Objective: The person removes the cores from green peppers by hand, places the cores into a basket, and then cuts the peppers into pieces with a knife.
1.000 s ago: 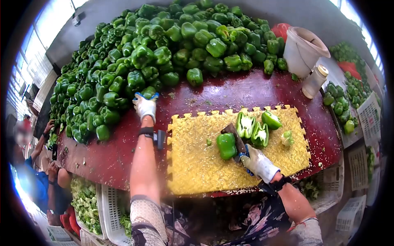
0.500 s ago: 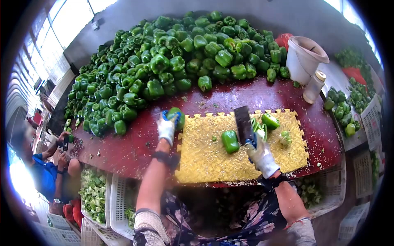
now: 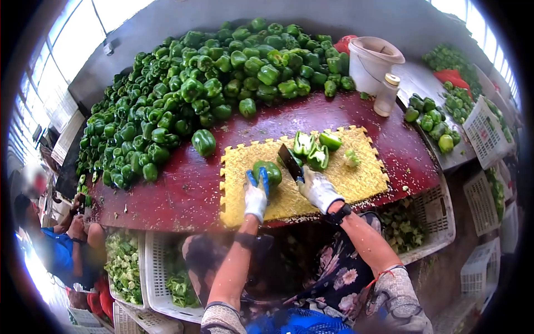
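My left hand (image 3: 256, 196), in a white glove with blue fingertips, grips a whole green bell pepper (image 3: 268, 171) on the yellow foam mat (image 3: 339, 192). In my right hand (image 3: 319, 189), gloved the same way, is a dark, wide-bladed cleaver (image 3: 290, 162), its blade tilted just right of that pepper. Cut pepper pieces (image 3: 318, 158) lie beyond the blade, some with pale insides showing; one is partly hidden behind it. A pale green pepper core (image 3: 351, 158) rests to their right. Left of the mat, another whole pepper (image 3: 203, 142) sits on the red table (image 3: 167, 200).
A large heap of green peppers (image 3: 183, 89) covers the table's back left. A white bucket (image 3: 367, 67) and a capped jar (image 3: 386, 96) stand at the back right. Crates (image 3: 158, 273) of trimmings sit below the front edge. Another person (image 3: 61, 250) sits at the left.
My left hand has moved right, from the mat's left edge onto a pepper on the mat. The cleaver has shifted left, and the cut pieces lie more spread out. The camera view has shifted.
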Demonstrator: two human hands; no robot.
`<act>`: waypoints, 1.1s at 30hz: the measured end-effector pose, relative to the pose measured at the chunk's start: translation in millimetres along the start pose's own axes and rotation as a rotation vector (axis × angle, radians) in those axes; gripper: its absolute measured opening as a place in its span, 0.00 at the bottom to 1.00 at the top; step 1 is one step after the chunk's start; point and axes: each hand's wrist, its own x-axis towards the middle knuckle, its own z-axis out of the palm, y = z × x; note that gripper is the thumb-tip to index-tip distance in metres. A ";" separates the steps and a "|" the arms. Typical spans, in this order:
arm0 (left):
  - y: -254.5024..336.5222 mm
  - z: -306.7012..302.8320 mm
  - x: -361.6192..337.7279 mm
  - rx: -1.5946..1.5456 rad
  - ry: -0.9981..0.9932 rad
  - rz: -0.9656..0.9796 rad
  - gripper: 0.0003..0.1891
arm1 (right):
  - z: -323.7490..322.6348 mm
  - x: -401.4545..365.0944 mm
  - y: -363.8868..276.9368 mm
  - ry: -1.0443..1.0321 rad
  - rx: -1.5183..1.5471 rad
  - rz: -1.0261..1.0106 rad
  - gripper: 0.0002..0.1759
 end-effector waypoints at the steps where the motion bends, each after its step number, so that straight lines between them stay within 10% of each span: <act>1: 0.3 0.3 0.9 0.014 -0.026 -0.059 0.38 | -4.7 -3.1 -3.0 0.006 0.000 -0.016 0.32; 18: 22.4 -2.4 -19.0 0.236 0.114 -0.235 0.39 | 16.2 -34.7 -54.7 0.240 -0.139 -0.240 0.24; 23: -17.2 -2.5 -1.3 0.431 0.071 -0.004 0.35 | 66.1 -1.2 -48.7 -0.019 -0.186 -0.188 0.23; 29: 1.0 -8.3 16.9 0.531 -0.271 -0.213 0.22 | 35.0 28.5 -33.1 -0.328 0.150 -0.090 0.21; 33: 5.5 14.7 26.4 0.629 -0.193 -0.044 0.31 | 34.8 26.9 -3.2 -0.140 0.230 -0.112 0.23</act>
